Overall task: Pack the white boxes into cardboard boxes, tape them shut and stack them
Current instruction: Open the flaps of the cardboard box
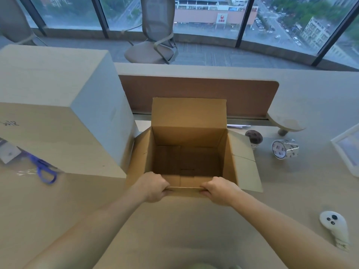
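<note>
An open cardboard box (186, 144) was set upright at the middle of the worktop (174, 230), its mouth turned upward and nothing seen inside. Its far flap was stood up against a brown divider panel (194, 88), while the left and right flaps were splayed outward. Whether the long axis ran across or away from the person could not be told from this wide view.

The near flap was gripped along its edge by both hands. The left hand (153, 186) was curled over the left part and the right hand (219, 190) over the right part, fingers wrapped tightly, the two kept a little apart.

A large pale box (58, 105) was touching the carton's left flap. Dark handwriting was seen on its near face, too cut off to be read. Blue scissors (43, 170) were lying before it. To the right, well apart from the carton, a tape roll (284, 149) printed with small dark marks was seen, the print too small to be read.
</note>
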`<act>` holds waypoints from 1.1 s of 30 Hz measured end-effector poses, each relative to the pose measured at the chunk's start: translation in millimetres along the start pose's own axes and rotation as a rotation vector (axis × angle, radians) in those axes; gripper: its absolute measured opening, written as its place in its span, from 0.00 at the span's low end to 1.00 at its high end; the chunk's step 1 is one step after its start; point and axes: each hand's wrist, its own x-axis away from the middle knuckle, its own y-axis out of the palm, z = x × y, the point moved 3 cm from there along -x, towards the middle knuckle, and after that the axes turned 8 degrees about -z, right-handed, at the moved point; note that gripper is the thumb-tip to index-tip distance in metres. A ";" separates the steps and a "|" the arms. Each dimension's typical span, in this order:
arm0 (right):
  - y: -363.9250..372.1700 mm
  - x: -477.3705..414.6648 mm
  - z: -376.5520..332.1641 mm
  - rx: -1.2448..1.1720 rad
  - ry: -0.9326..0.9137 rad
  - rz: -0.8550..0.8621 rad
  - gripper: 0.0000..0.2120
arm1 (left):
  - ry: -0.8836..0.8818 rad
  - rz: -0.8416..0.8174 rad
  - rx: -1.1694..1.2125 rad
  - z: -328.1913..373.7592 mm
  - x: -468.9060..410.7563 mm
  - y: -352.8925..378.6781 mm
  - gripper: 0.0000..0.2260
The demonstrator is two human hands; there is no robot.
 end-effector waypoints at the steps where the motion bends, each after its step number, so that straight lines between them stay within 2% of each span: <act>1: 1.5 1.4 -0.9 -0.006 0.004 0.010 0.15 | 0.001 0.015 -0.012 -0.8 0.3 0.3 0.21; 4: -5.2 2.3 -5.2 0.034 0.031 -0.085 0.16 | 0.028 0.008 -0.008 -2.4 2.4 1.6 0.22; 6: -25.8 -3.7 -7.5 0.058 0.020 -0.170 0.21 | 0.037 -0.026 0.023 -2.1 5.1 1.2 0.21; 7: -40.2 -8.4 -7.3 -0.003 0.007 -0.177 0.24 | 0.041 -0.043 0.028 -2.2 5.0 0.6 0.21; 9: -73.7 -23.2 -3.6 -0.109 -0.021 -0.057 0.27 | 0.068 -0.054 0.070 -2.0 5.4 -1.5 0.24; 11: -110.5 -43.2 4.4 -0.009 -0.003 0.200 0.26 | 0.080 -0.035 0.214 -4.5 6.7 -5.1 0.31; 13: -135.5 -64.2 15.2 0.088 0.070 0.356 0.27 | 0.022 0.111 0.340 -13.5 6.9 -13.5 0.32; 15: -146.6 -86.0 25.6 0.149 0.138 0.350 0.29 | -0.113 0.271 0.348 -26.3 6.2 -18.7 0.29; 19: -149.0 -113.4 34.7 0.211 0.152 0.422 0.30 | -0.427 0.213 0.481 -41.6 1.6 -3.8 0.35; 21: -145.4 -119.0 36.4 0.254 0.140 0.488 0.30 | -0.503 0.301 0.653 -42.2 0.0 5.3 0.35; 23: -138.1 -121.3 38.8 0.317 0.131 0.550 0.28 | -0.539 0.377 0.842 -42.3 -1.9 8.3 0.34; 25: -131.9 -120.1 39.9 0.369 0.119 0.624 0.22 | -0.560 0.358 0.979 -43.2 -2.9 9.6 0.33; 28: -128.1 -113.9 35.9 0.419 0.104 0.665 0.16 | -0.535 0.269 1.020 -38.7 0.5 15.4 0.33; 33: -114.0 -106.7 29.1 0.378 0.043 0.607 0.13 | -0.542 0.305 1.037 -25.9 10.0 22.9 0.33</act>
